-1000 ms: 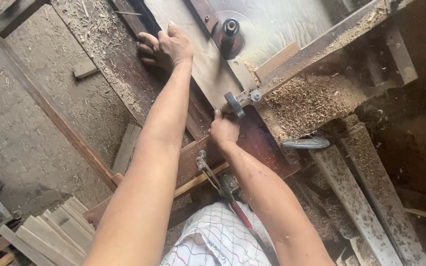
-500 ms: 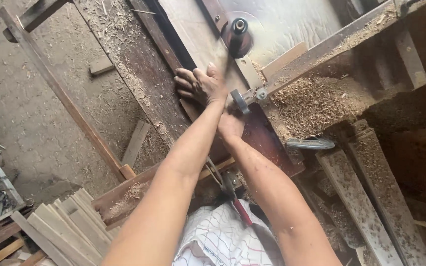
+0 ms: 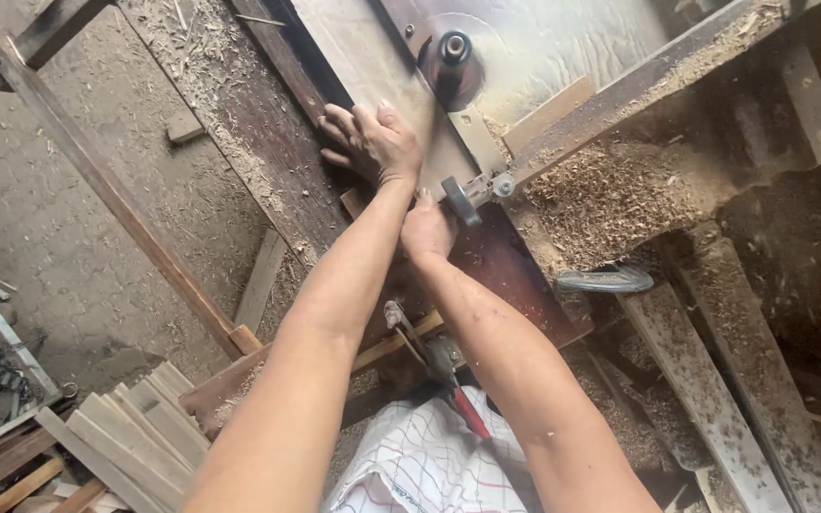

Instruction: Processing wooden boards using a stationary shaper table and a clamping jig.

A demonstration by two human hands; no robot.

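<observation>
My left hand lies on a pale wooden board on the saw table, with its fingers curled over the board's left edge. The board runs away from me alongside a round saw blade with a black hub. My right hand is closer to me, fingers curled, at the board's near end. It sits just left of a black knob on a metal bracket. What its fingers hold is hidden.
Sawdust is heaped to the right of a wooden fence rail. A dark plank lies left of the board. A long batten slants across the floor. Cut slats are stacked at lower left, and a red-handled tool hangs near my waist.
My left hand has slid back along the board toward me, from well beyond the blade hub to beside it. My right hand has stayed by the black knob.
</observation>
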